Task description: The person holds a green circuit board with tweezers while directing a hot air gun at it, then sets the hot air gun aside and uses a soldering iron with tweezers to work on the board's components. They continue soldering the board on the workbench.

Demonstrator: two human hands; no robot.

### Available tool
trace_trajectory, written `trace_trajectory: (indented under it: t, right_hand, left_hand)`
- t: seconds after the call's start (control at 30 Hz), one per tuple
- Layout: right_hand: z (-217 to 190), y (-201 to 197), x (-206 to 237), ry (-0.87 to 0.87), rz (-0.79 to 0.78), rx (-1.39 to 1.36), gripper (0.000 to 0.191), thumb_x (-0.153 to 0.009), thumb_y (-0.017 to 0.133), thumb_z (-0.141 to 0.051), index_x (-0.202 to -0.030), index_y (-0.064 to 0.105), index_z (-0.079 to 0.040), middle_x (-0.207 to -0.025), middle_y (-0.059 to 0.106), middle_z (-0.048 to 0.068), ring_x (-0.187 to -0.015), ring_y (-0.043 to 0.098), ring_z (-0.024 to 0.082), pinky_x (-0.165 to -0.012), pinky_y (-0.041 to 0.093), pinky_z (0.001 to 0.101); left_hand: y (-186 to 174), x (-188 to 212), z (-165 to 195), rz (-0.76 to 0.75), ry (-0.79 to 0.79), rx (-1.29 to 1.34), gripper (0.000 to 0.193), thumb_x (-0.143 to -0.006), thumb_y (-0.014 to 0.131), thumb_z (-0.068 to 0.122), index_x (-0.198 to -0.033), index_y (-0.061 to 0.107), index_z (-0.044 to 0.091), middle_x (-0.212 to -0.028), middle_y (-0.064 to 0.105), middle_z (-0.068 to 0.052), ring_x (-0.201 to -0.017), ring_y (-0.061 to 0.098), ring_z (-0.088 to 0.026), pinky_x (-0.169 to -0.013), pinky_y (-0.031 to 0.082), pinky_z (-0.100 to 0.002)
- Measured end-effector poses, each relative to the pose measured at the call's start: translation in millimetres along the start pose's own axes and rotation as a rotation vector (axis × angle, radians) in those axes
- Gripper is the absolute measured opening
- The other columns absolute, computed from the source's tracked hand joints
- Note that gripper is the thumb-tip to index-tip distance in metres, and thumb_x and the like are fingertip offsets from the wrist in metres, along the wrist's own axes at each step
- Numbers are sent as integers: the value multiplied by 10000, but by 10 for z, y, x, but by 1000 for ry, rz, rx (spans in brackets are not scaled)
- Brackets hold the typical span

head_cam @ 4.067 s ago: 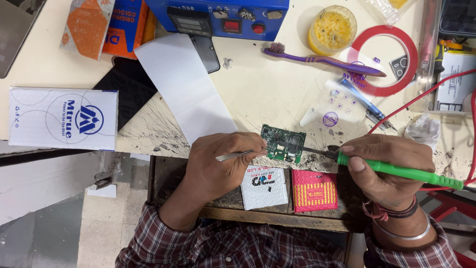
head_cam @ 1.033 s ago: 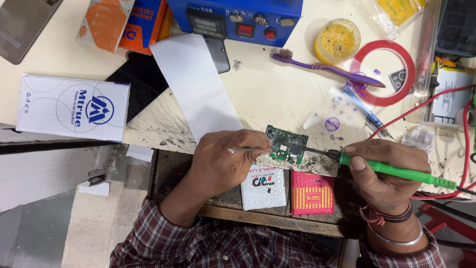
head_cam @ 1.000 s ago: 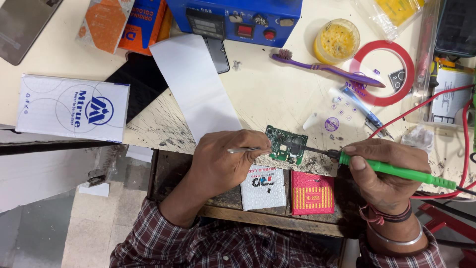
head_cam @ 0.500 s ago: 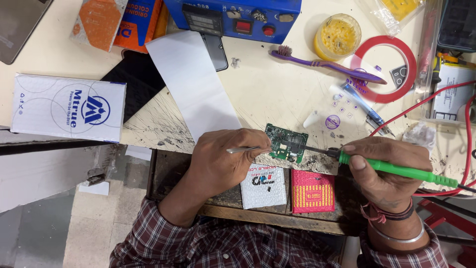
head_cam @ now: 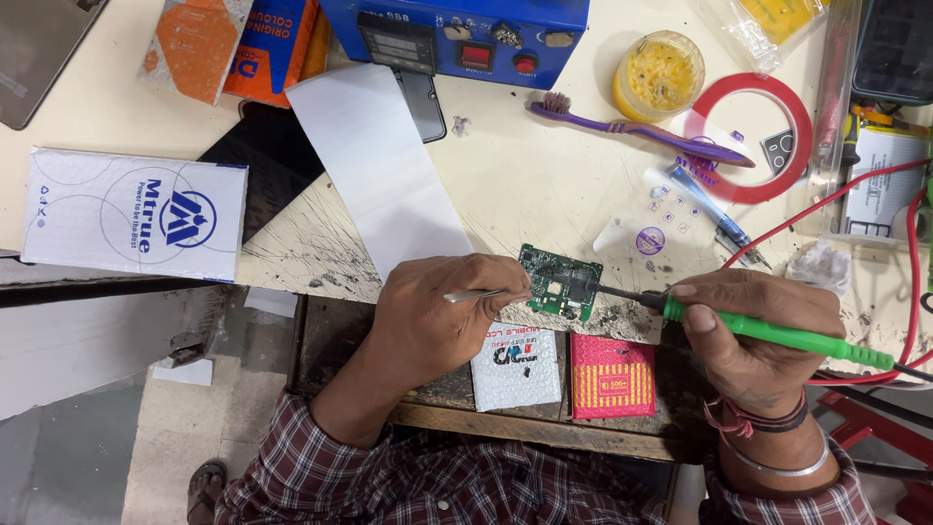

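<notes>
Farthest out from the left hand (head_cam: pixel 442 316), up and away across the desk (head_cam: pixel 544 204), lies a white padded envelope with blue print (head_cam: pixel 136 216), and nearer in a long white paper strip (head_cam: pixel 379 165) runs up from just above the knuckles. The left hand is closed around thin metal tweezers (head_cam: pixel 483 294), whose tips point toward the small green circuit board (head_cam: pixel 561 282) lying at the desk's near edge, between the two hands. Just below the board, in an open drawer, sit a white packet (head_cam: pixel 516 366) and a pink packet (head_cam: pixel 612 375).

The right hand (head_cam: pixel 758 331) is clamped on a green-handled soldering iron (head_cam: pixel 777 335), its dark tip meeting the board's right edge. Beyond that hand lie a purple toothbrush (head_cam: pixel 637 126), a yellow pot of paste (head_cam: pixel 660 76), a red tape ring (head_cam: pixel 753 136) and red wires (head_cam: pixel 855 204).

The board looks unclamped and close to the desk edge, so a sideways push from the tip could likely slide it toward the drawer. A hot tip resting too long might lift a pad, and the iron's cord trailing by the wires could tug the hand off its aim.
</notes>
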State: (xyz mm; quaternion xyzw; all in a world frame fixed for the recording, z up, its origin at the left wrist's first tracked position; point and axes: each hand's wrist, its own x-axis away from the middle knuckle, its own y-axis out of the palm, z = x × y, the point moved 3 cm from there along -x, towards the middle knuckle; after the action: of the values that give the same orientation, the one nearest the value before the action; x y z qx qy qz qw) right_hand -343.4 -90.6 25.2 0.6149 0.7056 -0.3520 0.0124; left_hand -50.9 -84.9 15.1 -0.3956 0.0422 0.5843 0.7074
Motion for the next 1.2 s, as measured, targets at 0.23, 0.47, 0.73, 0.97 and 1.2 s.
trace_trajectory:
  t: [0.23, 0.47, 0.73, 0.97, 1.2]
  right_hand:
    - [-6, -7, 3, 10, 1, -10, 182, -1025, 705, -151, -985, 701, 26, -839, 744, 118, -701, 751, 172, -668, 609, 248]
    - [-5, -3, -3, 19, 0, -21, 180, -1026, 710, -146, -991, 707, 30, -845, 745, 123, -707, 752, 175, -673, 609, 249]
    - [20, 3, 4, 19, -13, -33, 202, -1024, 720, -162, -974, 709, 33, -849, 747, 124, -702, 753, 178, -666, 613, 252]
    - [35, 6, -9, 6, 1, -52, 199, -1011, 716, -169, -961, 698, 22, -844, 746, 120, -697, 756, 175, -656, 621, 249]
    - [24, 2, 7, 26, 4, -66, 180, -1019, 714, -142, -952, 702, 26, -856, 748, 123, -711, 754, 175, -687, 622, 255]
  left_hand:
    - [4, -17, 25, 6, 2, 15, 295, -948, 785, 69, -1127, 557, 119, -1042, 740, 11, -892, 784, -156, -717, 621, -279]
    - [-1, -30, 13, 6, -8, 24, 295, -945, 785, 69, -1130, 561, 116, -1043, 747, 8, -893, 785, -161, -721, 620, -277]
    - [9, -17, -4, 15, -10, 12, 288, -942, 796, 98, -1109, 562, 119, -1041, 751, 11, -894, 785, -158, -728, 621, -275]
    - [10, -25, -13, 17, -3, 21, 271, -941, 795, 103, -1087, 567, 124, -1039, 754, 7, -908, 790, -151, -727, 627, -266]
    - [-6, -29, 0, 13, -13, 29, 272, -934, 799, 106, -1084, 572, 113, -1036, 752, 2, -905, 789, -161, -732, 628, -274]
